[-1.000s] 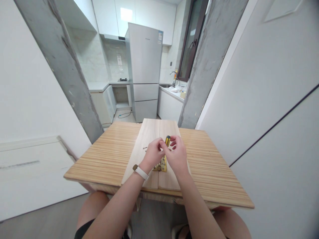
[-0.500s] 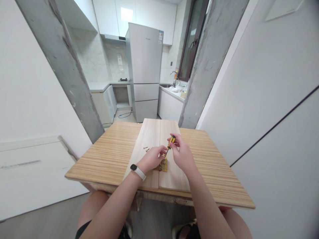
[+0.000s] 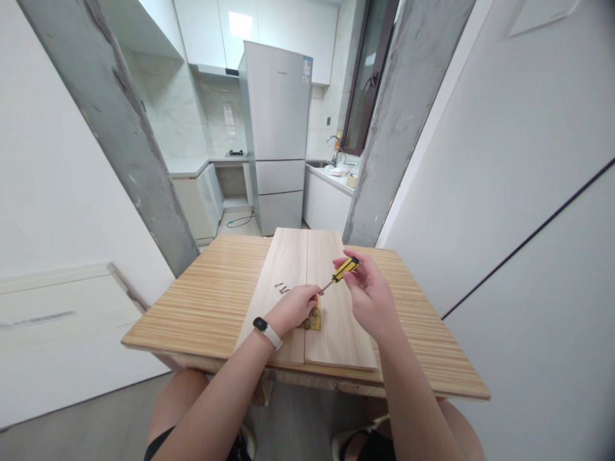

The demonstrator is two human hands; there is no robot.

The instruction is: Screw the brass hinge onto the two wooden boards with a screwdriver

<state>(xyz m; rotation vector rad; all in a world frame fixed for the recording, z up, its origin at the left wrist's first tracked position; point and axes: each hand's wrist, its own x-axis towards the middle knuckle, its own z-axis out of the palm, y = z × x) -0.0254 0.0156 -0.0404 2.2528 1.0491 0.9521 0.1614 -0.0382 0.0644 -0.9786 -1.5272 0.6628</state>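
At frame centre, a yellow-and-black screwdriver [image 3: 342, 271] is gripped by the right hand [image 3: 368, 296], tip apparently set to a brass hinge [image 3: 314, 318] steadied by the left hand [image 3: 294, 307]; driving calls for downward pressure.

Screws [image 3: 281, 288] left of hinge [image 3: 314, 318]
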